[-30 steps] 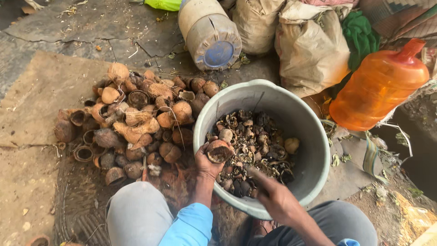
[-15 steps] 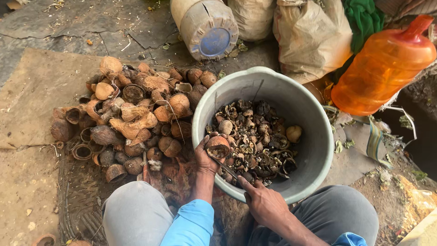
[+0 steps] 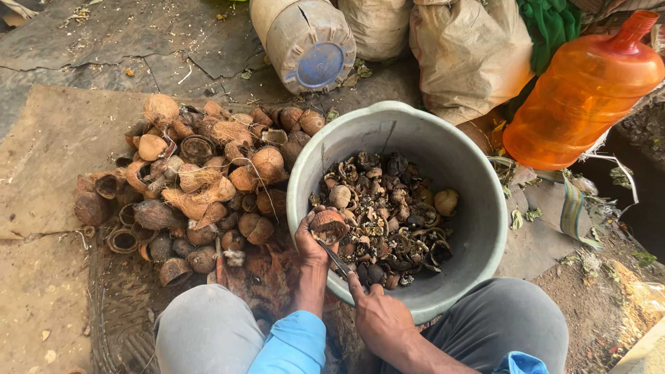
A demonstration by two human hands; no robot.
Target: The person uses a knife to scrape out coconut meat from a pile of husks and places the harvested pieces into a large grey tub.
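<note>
Compared with half a second earlier, both hands are sitting slightly nearer the bucket's near rim. Left hand [image 3: 313, 244] is gripping a coconut shell half [image 3: 328, 224] over the grey bucket [image 3: 485, 208]; right hand [image 3: 377, 315] is clenching a thin blade [image 3: 337, 261] against it. Shell likely stiff, light, rough; best cupped around its curved outside. Husked shells [image 3: 201, 187] are lying piled left; orange jug [image 3: 582, 90] beyond.

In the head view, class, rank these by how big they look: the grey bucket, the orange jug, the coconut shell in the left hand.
1. grey bucket
2. orange jug, though it lies farther from the camera
3. coconut shell
</note>
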